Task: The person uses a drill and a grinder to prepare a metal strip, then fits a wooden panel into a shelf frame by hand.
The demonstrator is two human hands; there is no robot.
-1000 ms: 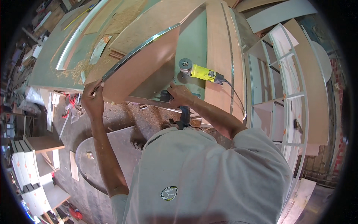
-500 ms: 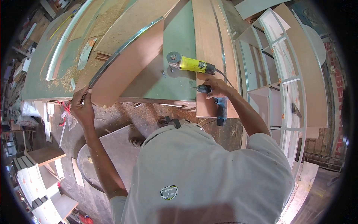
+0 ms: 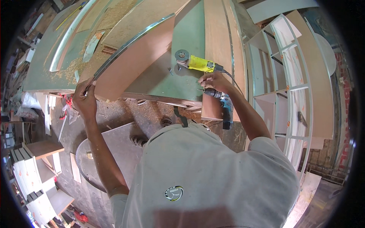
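My left hand (image 3: 85, 98) is closed round the near end of a long wooden board (image 3: 137, 57) standing on its edge. A dark, partly shiny metal strip (image 3: 121, 49) runs along the board's top edge, up to my fingers. To the right, my right hand (image 3: 216, 82) has its fingers curled together just above a cordless drill (image 3: 227, 110). What those fingers hold, if anything, is too small to make out. The drill lies on a plywood panel, its chuck and thin bit pointing left. Beyond it lies a yellow-green angle grinder (image 3: 200, 63) with a disc.
The green worktop (image 3: 186, 85) carries small metal bits (image 3: 170, 71) beside the grinder, plus sawdust and loose strips at left. A white-framed cabinet carcass (image 3: 291, 87) stands at right. Below are a round-ended dark panel (image 3: 110, 152) and wood shavings on the floor.
My right hand has come off the drill's chuck and risen slightly, its fingers now drawn together. The left hand keeps its hold on the board. The whole view has shifted a little.
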